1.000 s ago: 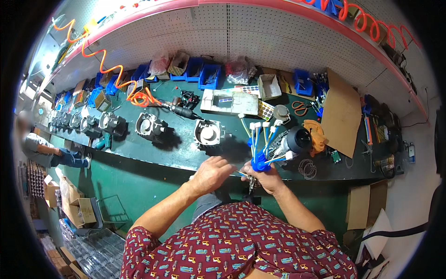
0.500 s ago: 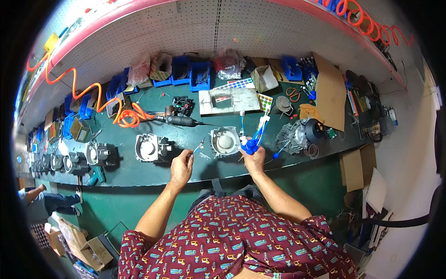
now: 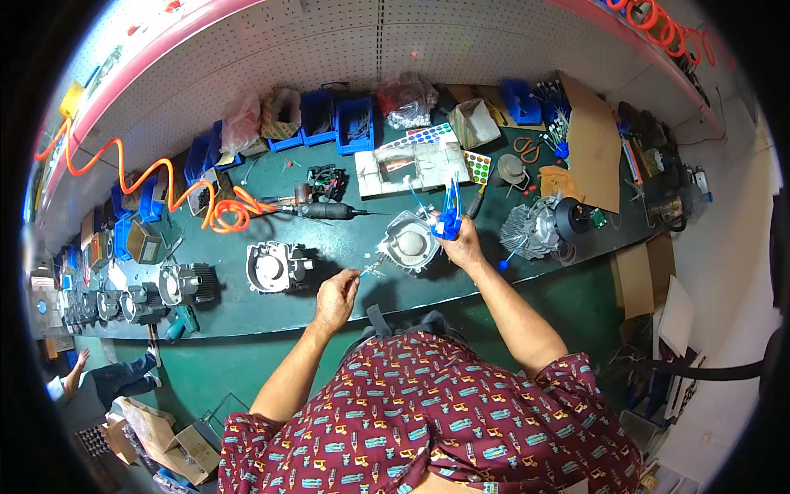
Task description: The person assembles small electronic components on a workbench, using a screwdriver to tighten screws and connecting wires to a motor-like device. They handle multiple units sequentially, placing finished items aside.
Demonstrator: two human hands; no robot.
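Note:
My right hand (image 3: 463, 244) is closed round a bundle of blue round parts with wires (image 3: 447, 222), whose pale ends stick upward. A dark-handled tool (image 3: 476, 202) shows just beyond that hand; I cannot tell whether the hand holds it. Between the fingertips of my left hand (image 3: 336, 300) is a thin blue wire-like piece (image 3: 368, 270), reaching toward small metal bits on the bench. Just left of the bundle, a grey cast-metal housing (image 3: 410, 240) lies open side up. Another grey housing (image 3: 271, 267) sits left of my left hand.
On the green bench (image 3: 337, 243) lie a power tool with an orange air hose (image 3: 329, 212), a finned motor with a black cap (image 3: 527, 229), orange scissors (image 3: 527, 149) and a green drill (image 3: 181, 323). Blue bins (image 3: 354, 126) line the back. Another person (image 3: 115, 379) is at far left.
The view has shifted slightly. My left hand has come closer to the metal bits beside the housing. My right hand has moved a little away with the blue bundle, and the housing has turned slightly.

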